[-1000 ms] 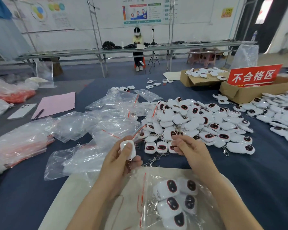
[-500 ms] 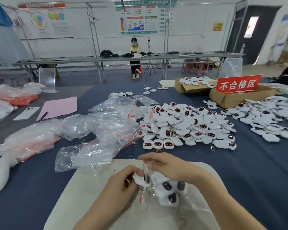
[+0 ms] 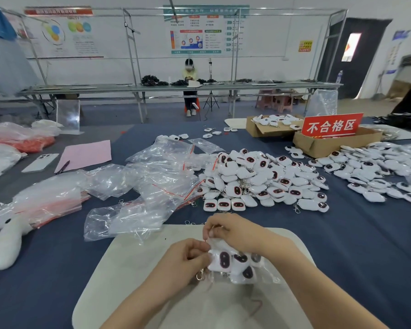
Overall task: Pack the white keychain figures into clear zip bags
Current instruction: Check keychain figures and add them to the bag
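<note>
Pinching zip bag (image 3: 267, 277) mouth, left hand (image 3: 185, 260) and right hand (image 3: 234, 231) both clamped; several keychain figures (image 3: 223, 260) inside. Beyond the hands: large loose pile (image 3: 259, 176), empty bags (image 3: 157, 186) left to fill.

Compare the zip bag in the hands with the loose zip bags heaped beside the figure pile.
The held bag bulges with white figures; the loose bags are crumpled, with no figures seen inside. The left hand and right hand pinch the held bag over the mat; the loose bags lie untouched on the blue cloth. Both are clear plastic.
</note>
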